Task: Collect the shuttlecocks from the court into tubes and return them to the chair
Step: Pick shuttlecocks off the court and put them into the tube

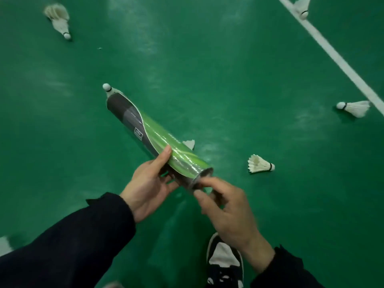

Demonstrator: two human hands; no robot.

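A long green, grey and black shuttlecock tube (145, 129) slants away from me above the green court. My left hand (149, 183) grips it from below near its close end. My right hand (224, 206) pinches the dark rim at that end; whether it holds a cap or a shuttlecock there is hidden. White feather shuttlecocks lie on the floor: one (259, 164) just right of the tube, one (354, 108) at the far right, one (59, 19) at the top left. Another (109, 89) pokes out behind the tube's far end.
A white court line (332, 53) runs diagonally across the upper right, with a shuttlecock (302, 6) lying on it at the top edge. My black and white shoe (224, 260) stands below my right hand. A white feather tip (189, 144) shows behind the tube.
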